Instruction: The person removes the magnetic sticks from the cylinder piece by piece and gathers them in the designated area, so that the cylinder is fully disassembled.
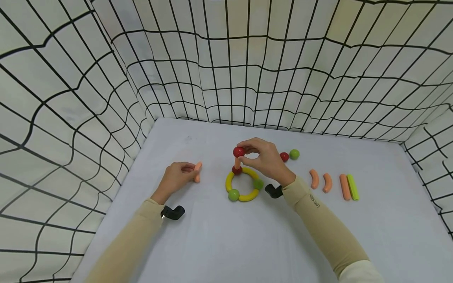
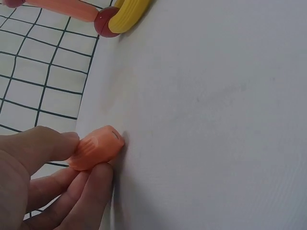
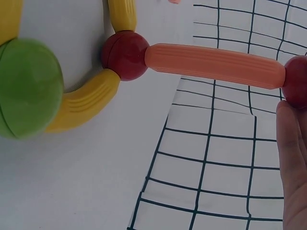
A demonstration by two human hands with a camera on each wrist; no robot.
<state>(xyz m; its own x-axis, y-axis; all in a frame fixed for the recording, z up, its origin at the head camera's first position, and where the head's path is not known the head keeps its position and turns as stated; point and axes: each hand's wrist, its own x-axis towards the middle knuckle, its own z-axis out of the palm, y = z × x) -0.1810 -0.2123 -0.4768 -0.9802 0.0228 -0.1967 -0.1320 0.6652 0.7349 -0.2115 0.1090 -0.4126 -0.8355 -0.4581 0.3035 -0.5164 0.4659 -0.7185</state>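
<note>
Table (image 1: 219,243): ring (image 1: 249,197) of yellow arcs, green balls (image 1: 234,195) and red joint (image 3: 124,57) lies flat near middle. To its right, green stick (image 1: 352,187) beside orange stick (image 1: 345,187), then two curved pieces (image 1: 327,183). Left of ring, left hand (image 1: 178,177) pinches orange piece (image 2: 98,147), thumb opposite fingers. Orange rod (image 3: 216,66) rises from red joint; right hand (image 1: 263,159) pinches top ball (image 1: 238,151), fingers closed to its width. Beyond: loose red ball (image 1: 284,157), loose green ball (image 1: 294,154), net (image 1: 230,67).

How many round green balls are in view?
3: one glossy round green ball at the near left of the curved yellow ring, a second on its right side, a third loose beside a glossy round red ball. The right arm could hide more.
</note>
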